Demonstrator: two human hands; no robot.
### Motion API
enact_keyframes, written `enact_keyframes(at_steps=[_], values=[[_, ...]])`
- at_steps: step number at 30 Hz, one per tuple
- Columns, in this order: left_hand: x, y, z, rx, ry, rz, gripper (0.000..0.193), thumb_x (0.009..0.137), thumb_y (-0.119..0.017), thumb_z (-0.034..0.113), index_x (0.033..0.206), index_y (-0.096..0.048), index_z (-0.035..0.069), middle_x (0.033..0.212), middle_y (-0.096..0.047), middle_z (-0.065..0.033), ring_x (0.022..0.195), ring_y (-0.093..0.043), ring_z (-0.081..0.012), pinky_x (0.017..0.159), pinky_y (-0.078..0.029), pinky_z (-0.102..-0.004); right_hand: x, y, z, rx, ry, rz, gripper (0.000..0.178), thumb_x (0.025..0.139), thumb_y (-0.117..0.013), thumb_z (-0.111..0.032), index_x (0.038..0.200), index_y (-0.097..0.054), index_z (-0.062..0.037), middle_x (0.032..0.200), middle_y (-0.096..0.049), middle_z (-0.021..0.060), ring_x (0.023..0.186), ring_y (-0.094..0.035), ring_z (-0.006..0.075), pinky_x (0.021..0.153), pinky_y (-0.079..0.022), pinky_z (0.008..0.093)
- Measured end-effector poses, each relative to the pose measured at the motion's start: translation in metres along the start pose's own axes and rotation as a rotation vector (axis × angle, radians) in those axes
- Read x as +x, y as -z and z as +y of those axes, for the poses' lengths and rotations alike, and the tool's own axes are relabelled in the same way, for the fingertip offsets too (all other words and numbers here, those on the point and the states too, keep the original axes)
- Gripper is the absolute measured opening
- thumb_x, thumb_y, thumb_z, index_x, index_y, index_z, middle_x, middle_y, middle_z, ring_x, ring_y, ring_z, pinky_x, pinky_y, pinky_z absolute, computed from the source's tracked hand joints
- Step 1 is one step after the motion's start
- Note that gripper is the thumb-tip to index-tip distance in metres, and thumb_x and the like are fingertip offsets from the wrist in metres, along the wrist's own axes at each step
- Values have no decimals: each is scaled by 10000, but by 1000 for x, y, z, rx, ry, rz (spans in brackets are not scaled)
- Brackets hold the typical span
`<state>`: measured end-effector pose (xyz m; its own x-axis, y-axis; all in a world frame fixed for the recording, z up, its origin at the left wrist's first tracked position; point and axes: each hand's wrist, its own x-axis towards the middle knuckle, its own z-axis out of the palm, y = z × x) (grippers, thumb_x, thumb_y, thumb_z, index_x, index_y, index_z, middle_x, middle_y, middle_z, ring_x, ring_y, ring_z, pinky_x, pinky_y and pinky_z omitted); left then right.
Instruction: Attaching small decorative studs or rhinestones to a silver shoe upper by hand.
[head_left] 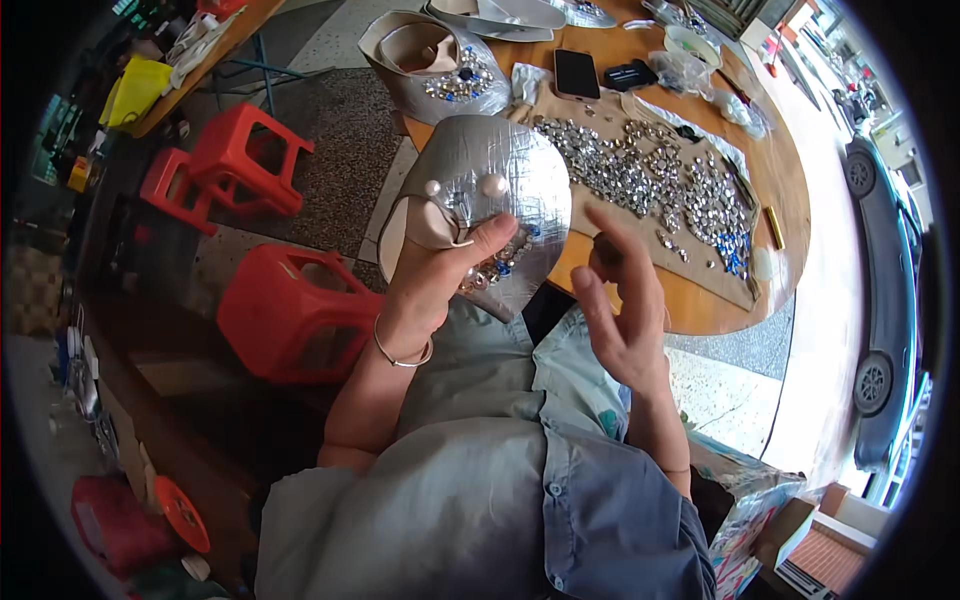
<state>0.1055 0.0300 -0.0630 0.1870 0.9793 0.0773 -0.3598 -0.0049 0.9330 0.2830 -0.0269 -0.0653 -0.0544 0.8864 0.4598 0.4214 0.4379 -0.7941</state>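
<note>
Holding the silver-faced curved panel (535,150) in our left hand (435,272), we have the thumb clamped across its decorated face, the other fingers mostly hidden behind it. The panel is above our grey-green trousers (465,355), beside the round wooden table (790,190), and carries two pearl beads (494,185) and a cluster of clear and blue rhinestones (500,266). Our right hand (628,305) is raised near it, thumb and index finger well apart; the rest curl inward, and we cannot tell whether they hide a small stone.

As we judge it, the left thumb lies so close to the cluster that a harder squeeze might shift any stone not firmly fixed. Were the grip to slacken instead, the panel could tip and slide into our lap. The loose rhinestones (610,165) lie heaped on a beige cloth (700,277) beyond the right hand, so a knuckle or wrist catching the cloth's near edge could scatter them, perhaps onto the floor
</note>
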Motion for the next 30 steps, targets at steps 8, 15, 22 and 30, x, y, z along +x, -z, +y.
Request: enact_keyframes(at_steps=[8,15,22,30], values=[[10,-7,-33,11,76,-233,581,640,-762,36,1163,-512,-5,989,-629,-66,877,-612,-135,764,-490,-262,-5,1,65,653,-430,-62,164,977,-449,-119,1110,-478,-27,961,-536,-9,731,-464,21,609,-383,173],[12,-8,-39,-84,155,-242,565,642,-734,15,1162,-514,-4,963,-638,-66,849,-621,-141,755,-497,-273,-28,-16,81,853,-400,-92,234,954,-500,-114,1153,-566,-10,978,-612,-6,835,-542,42,709,-447,189],[9,-3,-40,-203,290,-212,541,643,-726,-45,1137,-512,15,969,-622,-49,854,-621,-131,729,-512,-261,-32,-22,84,887,-439,-62,217,935,-539,-137,1107,-595,-17,994,-644,17,840,-589,54,694,-472,191],[5,2,-48,-183,258,-215,555,640,-719,-61,1149,-513,15,984,-625,-53,879,-619,-139,762,-504,-274,-43,-36,90,934,-364,-12,213,923,-540,-82,1119,-583,-13,1031,-645,49,917,-606,102,761,-500,247]])
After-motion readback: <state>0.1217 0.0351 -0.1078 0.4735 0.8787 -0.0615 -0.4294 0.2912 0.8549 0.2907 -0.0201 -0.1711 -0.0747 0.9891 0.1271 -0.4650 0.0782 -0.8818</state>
